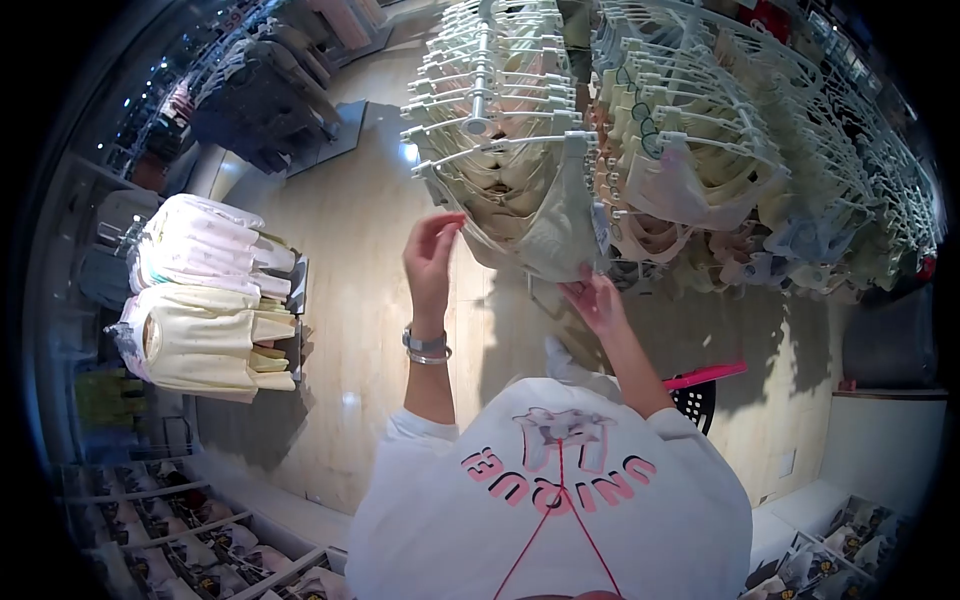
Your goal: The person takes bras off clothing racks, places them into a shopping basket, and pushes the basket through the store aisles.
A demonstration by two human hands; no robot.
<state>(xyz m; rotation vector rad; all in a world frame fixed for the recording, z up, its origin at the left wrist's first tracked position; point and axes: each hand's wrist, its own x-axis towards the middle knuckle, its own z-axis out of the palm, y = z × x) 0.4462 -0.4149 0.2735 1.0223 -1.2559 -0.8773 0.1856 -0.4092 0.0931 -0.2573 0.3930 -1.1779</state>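
A pale cream bra (556, 238) hangs on a white hanger (500, 146) at the front of a row of similar bras. My right hand (597, 303) is closed at the bottom edge of its right cup, fingertips pinching the fabric. At the bra's left side is my left hand (430, 262), raised, with fingers bent and drawn together at the edge of the fabric. Whatever lies between those left fingertips is too small to make out. A watch (425, 343) and a bracelet circle my left wrist.
More bras on white hangers (700, 180) crowd the rack to the right. Pale tops (205, 335) hang on a low stand at left, dark clothes (255, 105) behind. A black basket with a pink handle (708, 376) is beside me. Partitioned bins (190, 540) line the lower left.
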